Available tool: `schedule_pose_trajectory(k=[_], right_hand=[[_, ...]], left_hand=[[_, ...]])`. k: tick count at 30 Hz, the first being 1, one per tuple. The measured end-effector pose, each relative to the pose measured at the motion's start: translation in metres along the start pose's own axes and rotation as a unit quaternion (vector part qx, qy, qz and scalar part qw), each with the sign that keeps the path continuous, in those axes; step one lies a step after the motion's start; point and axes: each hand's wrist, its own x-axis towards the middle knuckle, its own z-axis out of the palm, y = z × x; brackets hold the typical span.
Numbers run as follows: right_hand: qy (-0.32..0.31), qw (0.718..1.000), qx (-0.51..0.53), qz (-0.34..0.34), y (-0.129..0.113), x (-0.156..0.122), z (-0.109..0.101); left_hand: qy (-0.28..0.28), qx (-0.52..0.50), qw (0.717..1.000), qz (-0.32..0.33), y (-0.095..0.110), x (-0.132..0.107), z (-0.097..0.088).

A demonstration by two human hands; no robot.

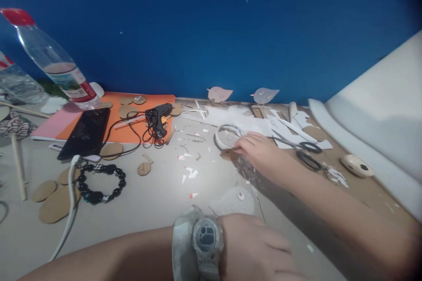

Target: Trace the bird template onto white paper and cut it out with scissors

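Observation:
Near the middle of the table my right hand (257, 151) reaches in from the right, its fingers pinched on the edge of a small brown cardboard piece (228, 154). Just behind those fingers lies a roll of tape (224, 140). Crinkled clear plastic (247, 169) shows under the hand. My left hand (253, 246), wearing a watch (207, 239), lies across the bottom with its fingers partly cut off by the frame. They look stretched out, and I see nothing in them. Beyond this hand is a pale translucent bird shape (234, 202) with a round eye.
Scissors (308, 156) and paper cuttings lie at right, near a cream oval object (356, 165). A glue gun (158, 118), phone (85, 134), bottle (62, 66), bead bracelet (102, 184) and cardboard discs (56, 206) are at left. Two paper birds (220, 94) stand against the blue wall.

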Motion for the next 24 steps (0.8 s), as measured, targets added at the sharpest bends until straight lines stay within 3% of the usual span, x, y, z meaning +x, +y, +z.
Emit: schedule_pose_trajectory(k=[6,11,20,24], right_hand=[[-0.019,1.0,-0.021,0.005,0.01,-0.004,-0.004],[-0.028,0.999,-0.022,-0.024,0.013,0.014,-0.002],[-0.051,0.99,0.004,-0.133,-0.023,0.034,-0.003],[-0.023,0.994,0.019,-0.106,-0.01,0.037,-0.004]], left_hand=[[0.035,-0.006,0.999,-0.006,0.0,0.0,0.004],[0.019,-0.001,1.0,-0.008,0.001,0.001,0.0],[0.029,-0.008,1.0,0.006,-0.001,-0.001,-0.008],[0.0,-0.022,1.0,0.004,-0.001,0.0,-0.011]])
